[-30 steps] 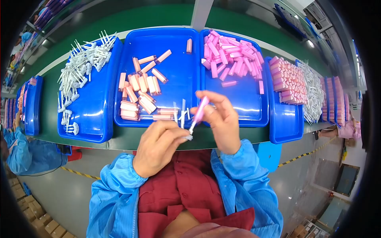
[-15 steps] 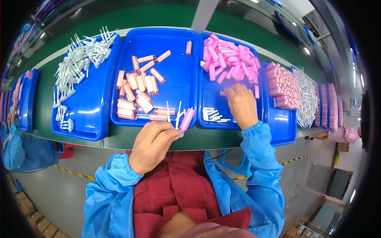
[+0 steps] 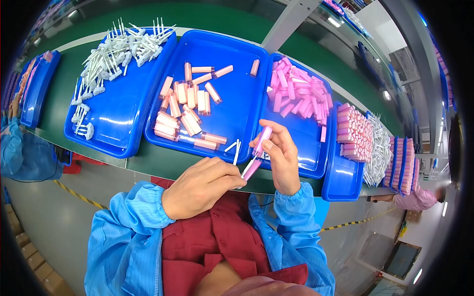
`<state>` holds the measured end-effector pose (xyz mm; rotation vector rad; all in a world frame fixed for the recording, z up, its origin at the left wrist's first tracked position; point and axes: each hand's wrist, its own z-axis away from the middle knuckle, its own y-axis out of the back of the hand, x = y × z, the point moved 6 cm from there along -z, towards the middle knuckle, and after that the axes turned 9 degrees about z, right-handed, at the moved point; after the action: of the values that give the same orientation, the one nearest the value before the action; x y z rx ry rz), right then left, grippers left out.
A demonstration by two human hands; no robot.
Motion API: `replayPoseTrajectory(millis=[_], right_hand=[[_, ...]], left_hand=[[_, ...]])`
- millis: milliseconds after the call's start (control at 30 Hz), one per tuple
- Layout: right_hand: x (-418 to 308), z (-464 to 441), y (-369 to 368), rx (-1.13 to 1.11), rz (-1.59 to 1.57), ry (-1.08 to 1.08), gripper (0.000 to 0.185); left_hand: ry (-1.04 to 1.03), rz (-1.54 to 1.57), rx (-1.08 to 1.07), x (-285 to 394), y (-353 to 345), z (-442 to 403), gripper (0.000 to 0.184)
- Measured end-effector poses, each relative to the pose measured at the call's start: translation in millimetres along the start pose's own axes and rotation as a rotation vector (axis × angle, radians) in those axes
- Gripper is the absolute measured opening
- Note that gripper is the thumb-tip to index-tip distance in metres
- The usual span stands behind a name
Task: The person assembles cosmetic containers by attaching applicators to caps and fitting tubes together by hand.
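Note:
My left hand (image 3: 203,185) is closed, fingertips pinched round white stemmed plastic pieces (image 3: 237,151) whose thin stems stick up. A pink tube (image 3: 252,169) also rises from those fingertips. My right hand (image 3: 282,159) pinches a second pink tube (image 3: 264,138) between thumb and fingers. Its lower end sits at the top of a white stem; whether the stem is inside it I cannot tell. Both hands are close together at the front edge of the trays. Behind my right hand is a blue tray (image 3: 303,140) with a heap of pink pieces (image 3: 301,91).
Peach tubes with clear ends (image 3: 190,106) lie in the middle blue tray (image 3: 234,74). White stemmed pieces fill part of the left tray (image 3: 111,126). Stacked pink tubes (image 3: 353,133) and white sticks (image 3: 379,148) stand at the right. A metal post (image 3: 289,24) rises behind. Co-workers are at both sides.
My right hand has come from the pink heap toward my left hand, bringing a pink tube to the white stem there. The view has turned and shifted slightly.

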<state>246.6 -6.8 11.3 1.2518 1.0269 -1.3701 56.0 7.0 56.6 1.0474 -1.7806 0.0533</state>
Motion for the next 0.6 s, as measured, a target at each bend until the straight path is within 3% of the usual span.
replayPoseTrajectory(millis=[167, 300, 400, 500, 600], right_hand=[[0.7, 2.2, 2.6, 0.103, 0.039, 0.034, 0.041], [2.3, 8.9, -10.0, -0.033, 0.187, 0.041, 0.04], [-4.1, 17.7, -28.3, -0.026, 0.27, 0.224, 0.04], [0.2, 18.6, -41.4, 0.048, 0.09, 0.205, 0.039], [-3.6, 4.4, -51.9, -0.053, 0.238, 0.249, 0.035]], left_hand=[[0.011, 0.007, 0.044, -1.9, 3.2, 3.0, 0.028], [0.003, -0.017, 0.041, -7.7, 5.5, 6.4, 0.029], [-0.002, -0.073, 0.131, -10.3, 13.8, 8.5, 0.033], [-0.003, -0.065, 0.287, -15.7, 21.5, 17.0, 0.036], [0.083, 0.069, 0.336, -23.4, 31.9, 26.0, 0.033]])
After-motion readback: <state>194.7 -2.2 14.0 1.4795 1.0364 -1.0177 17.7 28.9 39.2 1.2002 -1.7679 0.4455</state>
